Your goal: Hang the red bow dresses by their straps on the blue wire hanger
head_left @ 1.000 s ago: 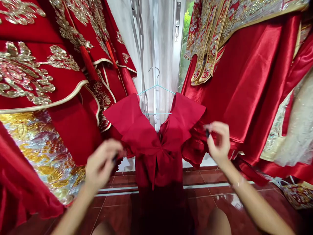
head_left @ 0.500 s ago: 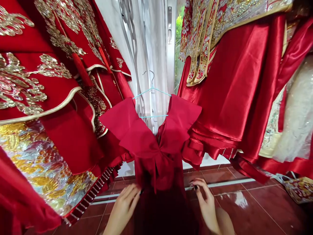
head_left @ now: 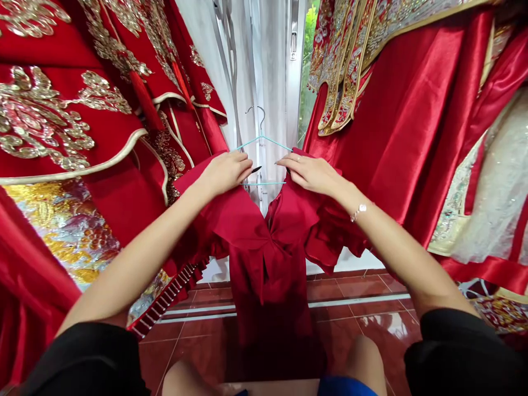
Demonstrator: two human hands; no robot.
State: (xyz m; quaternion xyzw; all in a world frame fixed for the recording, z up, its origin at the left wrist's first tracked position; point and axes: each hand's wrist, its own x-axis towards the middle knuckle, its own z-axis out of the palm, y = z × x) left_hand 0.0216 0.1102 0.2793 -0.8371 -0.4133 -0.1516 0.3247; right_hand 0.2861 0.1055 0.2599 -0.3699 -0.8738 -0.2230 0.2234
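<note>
fingers (head_left: 242,165) of the left hand (head_left: 226,174) curl loosely over the upper edge of the left shoulder flap of a red dress (head_left: 268,258), closed down on the cloth, with one dark nail pointing toward the centre of the frame. fingers (head_left: 289,162) of the right hand (head_left: 308,174) lie stretched and almost flat on the right shoulder flap, their tips touching the spot where the fabric meets the arm of a thin teal hanger (head_left: 264,141); whether the thumb pinches the cloth from underneath cannot be told. a thin bracelet (head_left: 358,209) sits on the right wrist.

the red dress hangs on the hanger in the middle of the frame, its two broad flaps spreading up and outward from a gathered waist, its skirt dropping straight down toward the lower centre. the hanger's metal hook rises just above the two hands, in front of a white curtain (head_left: 268,66).

in the upper left of the frame hang red robes with gold embroidery (head_left: 61,121), overlapping the dress's left flap. across the upper right falls a glossy red satin gown (head_left: 412,137), its lower folds just beside the right flap. at the far right edge shows a cream lace garment (head_left: 495,198). below, the red tiled floor (head_left: 363,324) shines.
</note>
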